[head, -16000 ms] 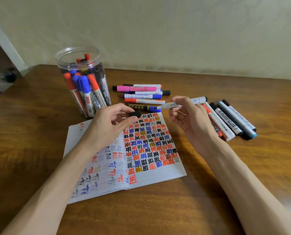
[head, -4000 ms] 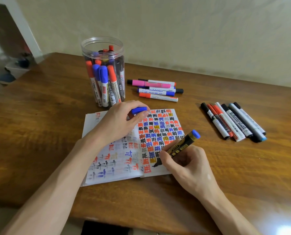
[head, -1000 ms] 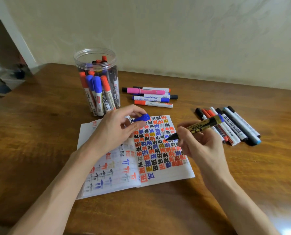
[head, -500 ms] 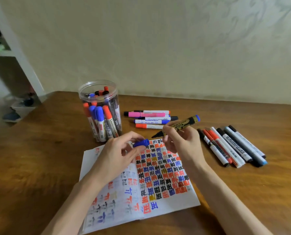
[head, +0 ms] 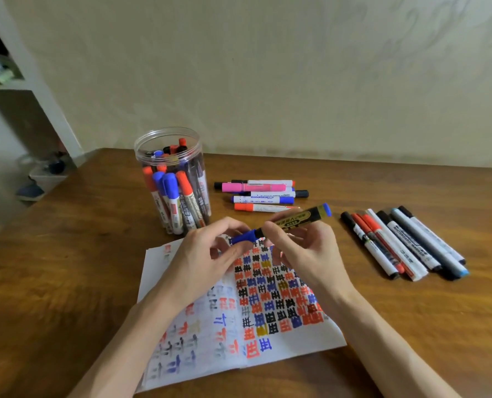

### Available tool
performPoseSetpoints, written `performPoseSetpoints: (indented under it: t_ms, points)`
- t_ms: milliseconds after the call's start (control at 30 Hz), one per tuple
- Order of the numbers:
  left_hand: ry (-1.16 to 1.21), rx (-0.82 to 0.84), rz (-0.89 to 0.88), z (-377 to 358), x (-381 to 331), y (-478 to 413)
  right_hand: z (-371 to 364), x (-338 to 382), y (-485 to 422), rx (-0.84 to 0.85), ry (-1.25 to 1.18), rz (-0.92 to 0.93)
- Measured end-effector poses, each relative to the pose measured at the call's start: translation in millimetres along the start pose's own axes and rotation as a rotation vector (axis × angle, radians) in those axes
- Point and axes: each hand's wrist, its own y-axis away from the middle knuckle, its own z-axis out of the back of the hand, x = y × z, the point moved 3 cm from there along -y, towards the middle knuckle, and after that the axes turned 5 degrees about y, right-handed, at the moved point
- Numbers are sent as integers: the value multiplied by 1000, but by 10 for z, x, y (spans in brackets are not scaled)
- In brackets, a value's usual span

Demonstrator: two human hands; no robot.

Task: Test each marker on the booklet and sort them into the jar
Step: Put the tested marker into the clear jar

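While the left hand [head: 204, 254] pinches the blue cap [head: 243, 237], the right hand [head: 305, 251] grips the gold marker [head: 299, 219] by its barrel. The cap meets the marker's tip end just above the booklet [head: 267, 326]. Both hands hide the booklet's far edge. The jar [head: 168, 130], packed with upright markers, stands just beyond the left hand. A loose row [head: 262, 193] lies behind, and a bunch [head: 402, 242] lies at the right on the table [head: 66, 282].
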Motion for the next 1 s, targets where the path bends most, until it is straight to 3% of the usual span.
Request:
performPoseSetpoints:
  t_ms: [167,300,567,900,1000]
  points:
    - [-9,-20,-22,28,43,-16,2,-40,8,82,-5,-85]
    - [-7,-63,-28,63,51,-23,109,-68,-36,24,-248,-228]
    - [-109,-112,-106,50,37,5,293,-91,-16,147,140,-88]
    - [-87,-127,-97,11,20,29,272,-163,26,104,95,-83]
    - [24,-126,-75,52,-32,3,256,-137,4,102,23,-107]
